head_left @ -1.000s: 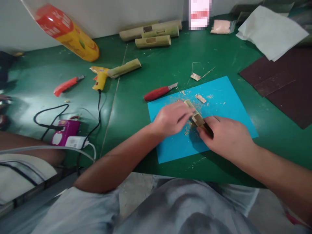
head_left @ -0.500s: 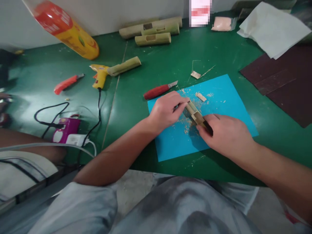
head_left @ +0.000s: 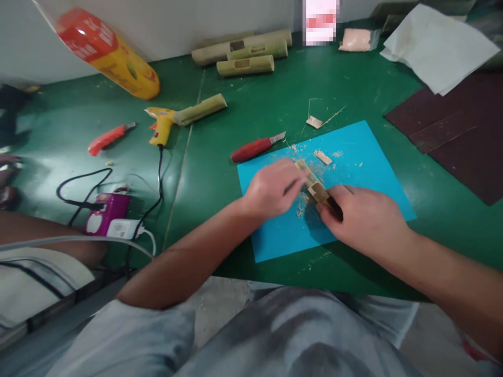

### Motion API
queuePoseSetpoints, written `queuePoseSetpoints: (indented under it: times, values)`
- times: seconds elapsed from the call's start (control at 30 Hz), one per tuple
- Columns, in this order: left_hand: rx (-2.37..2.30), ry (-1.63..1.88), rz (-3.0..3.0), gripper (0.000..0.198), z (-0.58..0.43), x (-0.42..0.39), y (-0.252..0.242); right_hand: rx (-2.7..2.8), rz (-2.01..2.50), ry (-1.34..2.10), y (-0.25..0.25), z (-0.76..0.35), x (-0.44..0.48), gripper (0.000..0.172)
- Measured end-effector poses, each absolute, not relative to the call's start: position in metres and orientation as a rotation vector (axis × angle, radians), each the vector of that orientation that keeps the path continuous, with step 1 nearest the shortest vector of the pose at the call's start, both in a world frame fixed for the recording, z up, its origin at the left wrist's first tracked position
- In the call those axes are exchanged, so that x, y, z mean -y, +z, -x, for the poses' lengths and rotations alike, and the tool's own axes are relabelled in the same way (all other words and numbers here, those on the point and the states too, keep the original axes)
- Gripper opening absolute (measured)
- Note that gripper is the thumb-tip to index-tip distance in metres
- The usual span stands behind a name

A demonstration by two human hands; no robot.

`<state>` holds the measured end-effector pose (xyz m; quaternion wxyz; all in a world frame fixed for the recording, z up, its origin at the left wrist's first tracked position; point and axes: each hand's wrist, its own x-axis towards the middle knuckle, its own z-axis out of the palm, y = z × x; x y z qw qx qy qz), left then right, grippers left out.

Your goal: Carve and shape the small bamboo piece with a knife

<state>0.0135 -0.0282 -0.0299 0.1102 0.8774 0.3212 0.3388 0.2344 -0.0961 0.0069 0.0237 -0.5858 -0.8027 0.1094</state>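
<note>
My right hand (head_left: 365, 214) is wrapped round the near end of a short bamboo tube (head_left: 311, 178), which slants over a blue sheet (head_left: 377, 183). An opening cut in the tube's upper side faces me. At the tube's far part, my left hand (head_left: 271, 188) is closed in a pinch, slightly smeared by motion. A small dark edge shows between its fingers, too little to name. Pale shavings and a small bamboo chip (head_left: 323, 157) lie on the sheet. Beyond the left hand rests a red-handled knife (head_left: 253, 150), its blade pointing right.
On the green table, a yellow glue gun (head_left: 160, 125) touches a bamboo piece (head_left: 202, 109). A red cutter (head_left: 108, 140), a purple power adapter (head_left: 108, 212) with cables and an orange bottle (head_left: 113, 55) stand left. Cut bamboo tubes (head_left: 245, 65) lie behind; dark brown sheets (head_left: 463, 136) lie right.
My left hand has slid a little along the tube toward my right hand, uncovering the tube's far end. The right hand keeps its hold.
</note>
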Motion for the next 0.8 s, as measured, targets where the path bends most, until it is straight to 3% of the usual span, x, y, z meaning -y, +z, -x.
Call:
queuePoseSetpoints:
  times: [0.8]
  values:
    - [-0.916,1.009,-2.524,0.016,-0.0137,0.0331,-0.0292,2.480,1.831,0.367,0.0080,-0.2319,0.0966,0.025]
